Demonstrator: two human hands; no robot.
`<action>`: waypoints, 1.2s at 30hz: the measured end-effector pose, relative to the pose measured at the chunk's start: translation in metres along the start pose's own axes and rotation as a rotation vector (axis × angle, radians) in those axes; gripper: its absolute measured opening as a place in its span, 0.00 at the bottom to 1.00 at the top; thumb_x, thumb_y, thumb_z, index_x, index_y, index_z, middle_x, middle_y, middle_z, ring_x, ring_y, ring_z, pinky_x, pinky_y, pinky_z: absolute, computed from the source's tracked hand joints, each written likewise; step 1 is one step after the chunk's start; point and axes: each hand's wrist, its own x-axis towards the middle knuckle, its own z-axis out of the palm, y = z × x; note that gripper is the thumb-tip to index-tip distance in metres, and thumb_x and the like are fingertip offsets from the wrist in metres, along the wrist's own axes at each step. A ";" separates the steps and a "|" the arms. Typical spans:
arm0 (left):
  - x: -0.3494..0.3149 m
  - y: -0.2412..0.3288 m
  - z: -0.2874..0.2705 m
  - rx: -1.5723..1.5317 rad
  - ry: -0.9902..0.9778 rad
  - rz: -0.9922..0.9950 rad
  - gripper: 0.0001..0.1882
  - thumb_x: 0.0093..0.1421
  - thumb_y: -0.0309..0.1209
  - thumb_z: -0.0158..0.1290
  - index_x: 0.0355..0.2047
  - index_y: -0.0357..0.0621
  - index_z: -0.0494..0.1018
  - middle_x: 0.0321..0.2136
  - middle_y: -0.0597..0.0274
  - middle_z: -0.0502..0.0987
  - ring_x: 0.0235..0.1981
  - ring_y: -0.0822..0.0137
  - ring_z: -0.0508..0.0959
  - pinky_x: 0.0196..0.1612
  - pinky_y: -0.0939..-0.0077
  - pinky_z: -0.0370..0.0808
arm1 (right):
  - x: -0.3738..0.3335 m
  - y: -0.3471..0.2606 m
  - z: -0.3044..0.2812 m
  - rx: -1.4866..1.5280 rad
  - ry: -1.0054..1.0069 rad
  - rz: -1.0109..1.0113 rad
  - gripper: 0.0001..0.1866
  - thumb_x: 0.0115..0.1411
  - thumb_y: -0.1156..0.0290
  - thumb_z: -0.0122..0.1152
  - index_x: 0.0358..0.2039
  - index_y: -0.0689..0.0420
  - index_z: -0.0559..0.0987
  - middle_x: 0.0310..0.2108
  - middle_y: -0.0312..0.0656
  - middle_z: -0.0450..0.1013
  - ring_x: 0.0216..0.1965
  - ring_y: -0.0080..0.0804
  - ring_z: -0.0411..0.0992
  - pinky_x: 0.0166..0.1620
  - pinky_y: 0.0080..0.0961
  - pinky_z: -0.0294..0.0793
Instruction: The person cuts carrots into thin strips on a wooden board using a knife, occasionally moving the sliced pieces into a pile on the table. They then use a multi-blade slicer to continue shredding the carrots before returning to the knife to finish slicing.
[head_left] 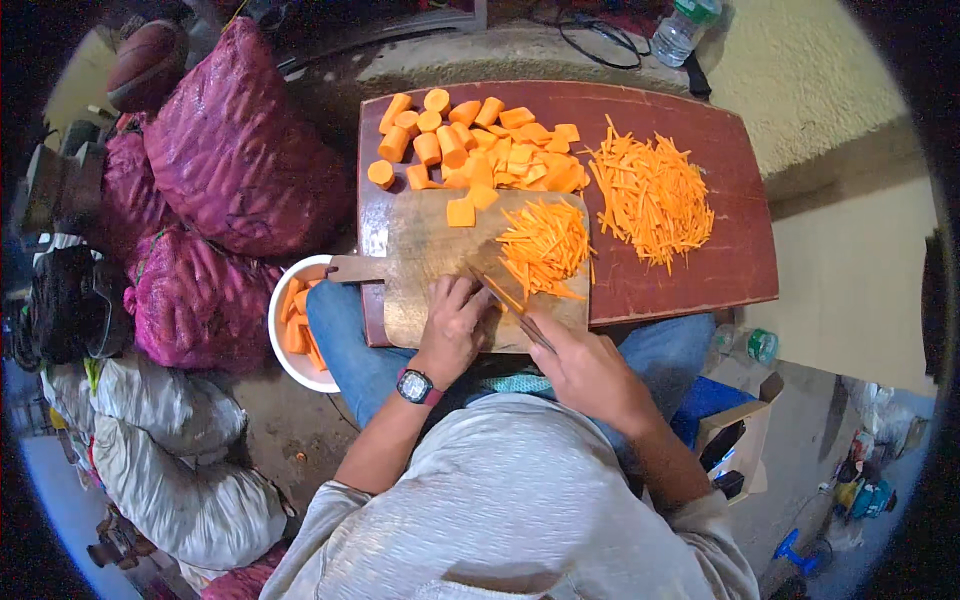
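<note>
My right hand (585, 372) grips a knife (512, 308), its blade slanting up and left across a wooden cutting board (425, 255). Just left of the blade, my left hand (455, 318) rests on the board with its fingers curled; what they press on is hidden beneath them. A thin orange strip lies along the blade's right side. Beyond the knife sits a small heap of carrot strips (545, 245). Two flat carrot slices (461, 212) lie near the board's far edge. Behind them are several peeled carrot chunks (427, 148) and slices on the dark red table (735, 270).
A larger pile of carrot strips (655, 195) covers the table's right part. Left of my knee stands a white bowl (300, 367) of carrot pieces, under the board's handle. Full purple net sacks (235, 150) and white sacks (190, 490) crowd the left. An open cardboard box (750, 430) sits right.
</note>
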 end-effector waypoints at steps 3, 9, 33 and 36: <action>0.002 0.000 0.003 -0.015 0.051 0.023 0.22 0.53 0.22 0.67 0.50 0.39 0.82 0.49 0.49 0.78 0.49 0.45 0.75 0.53 0.52 0.74 | -0.005 -0.004 0.004 -0.026 -0.008 0.050 0.23 0.73 0.67 0.60 0.65 0.60 0.72 0.42 0.67 0.80 0.46 0.73 0.79 0.45 0.64 0.79; 0.000 0.002 0.001 0.013 0.031 -0.013 0.20 0.53 0.22 0.67 0.48 0.38 0.82 0.47 0.49 0.77 0.49 0.44 0.75 0.53 0.51 0.74 | 0.001 0.008 0.012 0.013 0.090 -0.137 0.22 0.74 0.67 0.60 0.65 0.59 0.72 0.41 0.65 0.81 0.43 0.71 0.80 0.41 0.64 0.79; 0.000 -0.001 0.005 -0.007 0.116 0.022 0.22 0.48 0.18 0.66 0.47 0.35 0.81 0.40 0.49 0.76 0.43 0.45 0.75 0.49 0.52 0.73 | 0.002 0.006 0.020 -0.046 0.101 -0.119 0.25 0.72 0.66 0.62 0.66 0.59 0.70 0.39 0.69 0.80 0.42 0.73 0.80 0.43 0.64 0.80; 0.001 0.003 0.001 0.042 0.113 0.017 0.19 0.49 0.20 0.67 0.44 0.35 0.81 0.39 0.51 0.76 0.42 0.47 0.74 0.49 0.52 0.71 | -0.002 0.005 0.017 -0.055 0.076 -0.110 0.25 0.72 0.66 0.62 0.66 0.60 0.70 0.39 0.69 0.80 0.42 0.73 0.80 0.42 0.64 0.80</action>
